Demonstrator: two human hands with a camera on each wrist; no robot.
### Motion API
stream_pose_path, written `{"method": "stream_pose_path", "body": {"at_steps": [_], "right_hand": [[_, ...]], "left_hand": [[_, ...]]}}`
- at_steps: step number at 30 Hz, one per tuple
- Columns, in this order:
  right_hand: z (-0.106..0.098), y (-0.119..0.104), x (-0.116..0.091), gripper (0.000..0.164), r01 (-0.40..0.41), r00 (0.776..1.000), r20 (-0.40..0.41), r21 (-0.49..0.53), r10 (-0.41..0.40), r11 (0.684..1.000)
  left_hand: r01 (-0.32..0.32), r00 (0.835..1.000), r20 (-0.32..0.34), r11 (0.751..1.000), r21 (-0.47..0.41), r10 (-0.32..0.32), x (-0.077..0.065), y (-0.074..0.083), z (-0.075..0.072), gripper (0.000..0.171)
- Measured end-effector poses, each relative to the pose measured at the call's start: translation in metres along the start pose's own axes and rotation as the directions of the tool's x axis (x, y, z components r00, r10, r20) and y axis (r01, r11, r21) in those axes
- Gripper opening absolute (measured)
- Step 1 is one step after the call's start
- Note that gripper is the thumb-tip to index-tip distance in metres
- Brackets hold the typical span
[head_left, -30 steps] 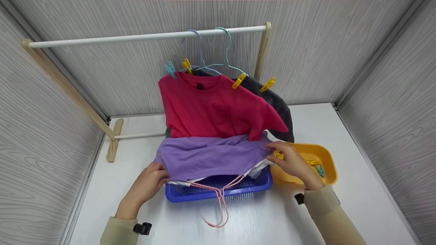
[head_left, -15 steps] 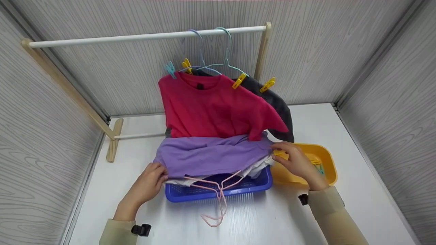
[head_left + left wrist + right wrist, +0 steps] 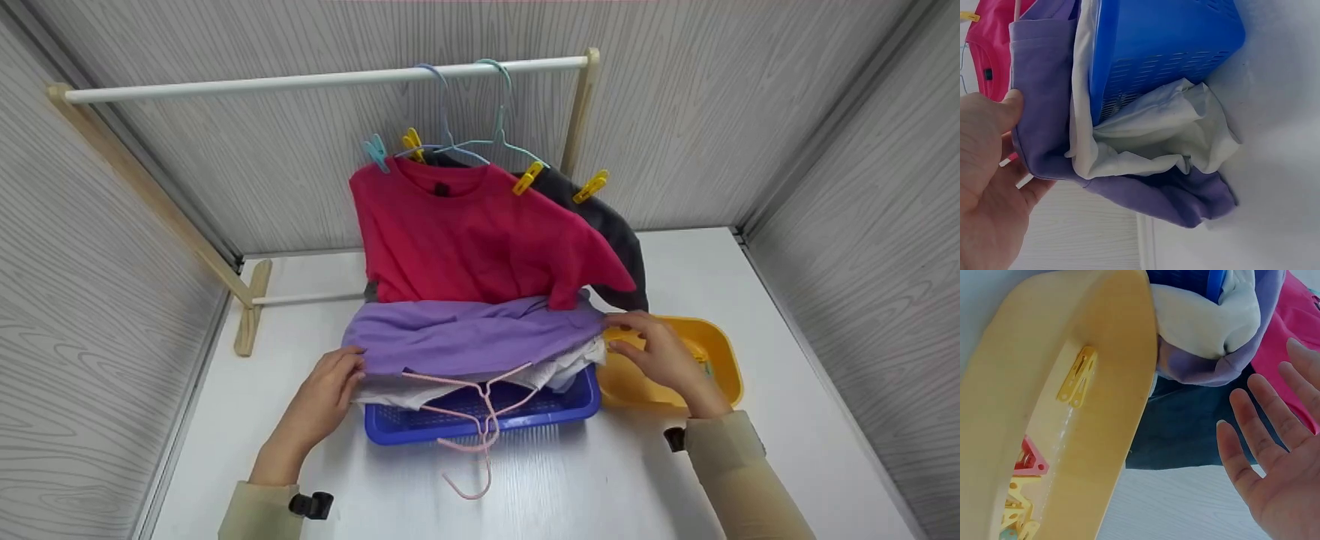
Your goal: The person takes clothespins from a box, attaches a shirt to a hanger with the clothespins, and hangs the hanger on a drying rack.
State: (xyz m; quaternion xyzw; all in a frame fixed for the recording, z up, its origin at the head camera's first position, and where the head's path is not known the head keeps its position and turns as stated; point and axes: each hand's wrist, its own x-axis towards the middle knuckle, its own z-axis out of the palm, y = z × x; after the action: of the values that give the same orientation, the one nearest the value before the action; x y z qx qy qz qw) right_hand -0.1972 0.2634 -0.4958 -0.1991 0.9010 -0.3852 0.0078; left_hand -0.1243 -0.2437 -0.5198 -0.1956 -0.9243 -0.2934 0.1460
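In the head view a purple shirt [image 3: 472, 337] lies over a white shirt [image 3: 397, 394] on a blue basket [image 3: 495, 427]. A pink hanger [image 3: 450, 379] protrudes from the purple shirt, and a second pink hanger [image 3: 450, 412] from the white one. My left hand [image 3: 315, 394] pinches the purple shirt's left edge; in the left wrist view the thumb presses its front, with fingers behind. Near the purple shirt's right edge is my right hand [image 3: 660, 360]. Its fingers look straight and spread in the right wrist view, holding nothing; whether they touch the cloth I cannot tell.
A rack with a white rail [image 3: 247, 86] stands behind, bearing a red shirt [image 3: 480, 225] and a dark shirt [image 3: 619, 232] on hangers with clothespins. To the right, a yellow bin [image 3: 720, 352] holds several clothespins [image 3: 1078, 377], partly under the right hand.
The purple shirt's near edge has shifted away from me, baring more of the white shirt. Its hanger has separated from the other, hook farther back. My right hand has moved slightly right.
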Motion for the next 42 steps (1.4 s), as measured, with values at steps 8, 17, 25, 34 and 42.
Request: {"method": "stream_pose_path", "body": {"at_steps": [8,17,25,34,42], "right_hand": [[-0.021,0.006,0.003,0.038,-0.055,0.998,0.01,-0.024,0.055,0.998],[-0.042,0.011,0.013,0.037,-0.195,0.961,0.172,-0.127,0.215,0.973],[-0.05,0.019,0.022,0.034,-0.223,0.935,0.241,-0.176,0.261,0.959],[-0.052,0.029,0.03,0.032,-0.258,0.915,0.269,-0.185,0.302,0.948],[-0.049,0.036,0.03,0.031,-0.266,0.907,0.276,-0.213,0.319,0.94]], "left_hand": [[0.033,0.999,-0.017,0.999,-0.001,-0.033,0.006,0.0,-0.004,0.012],[0.084,0.996,-0.013,0.996,0.022,-0.084,0.009,0.0,-0.004,0.012],[0.11,0.993,-0.031,0.994,0.007,-0.11,0.01,-0.004,-0.007,0.012],[0.107,0.988,-0.112,0.994,-0.034,-0.11,0.015,-0.002,-0.011,0.008],[0.019,0.982,-0.186,0.992,-0.122,-0.042,0.022,-0.002,-0.019,0.011]]}}
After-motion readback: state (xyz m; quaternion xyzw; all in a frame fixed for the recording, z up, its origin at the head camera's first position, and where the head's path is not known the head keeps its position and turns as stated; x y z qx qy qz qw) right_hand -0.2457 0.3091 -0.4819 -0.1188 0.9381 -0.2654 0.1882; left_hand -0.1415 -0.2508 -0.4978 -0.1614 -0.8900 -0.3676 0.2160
